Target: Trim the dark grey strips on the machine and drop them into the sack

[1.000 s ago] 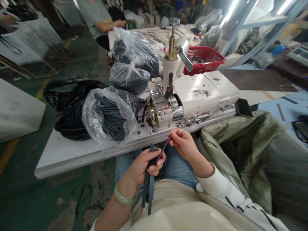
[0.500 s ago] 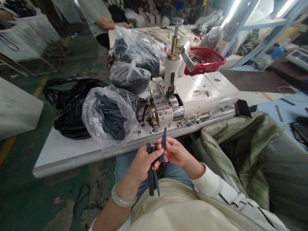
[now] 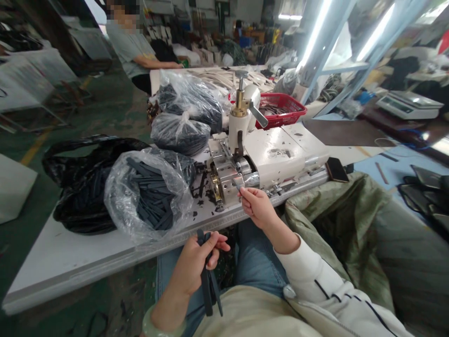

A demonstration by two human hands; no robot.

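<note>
The left hand's grip (image 3: 198,262) is clamped on dark grey strips (image 3: 206,292) that hang below it over the lap. The right hand's grip (image 3: 257,207) is pinched together just beside the chrome guard (image 3: 251,179), though whether it holds anything I cannot tell. (A slackened clamp could drop the strips, and working this close risks catching fingers (image 3: 245,193) in the cream machine head (image 3: 270,159).)

Dark grey flat strips (image 3: 206,285) hang in a narrow bunch from the left hand's fingers (image 3: 213,245), while the right fingers (image 3: 247,194) pinch just beside the steel head of a white machine (image 3: 224,175).
</note>
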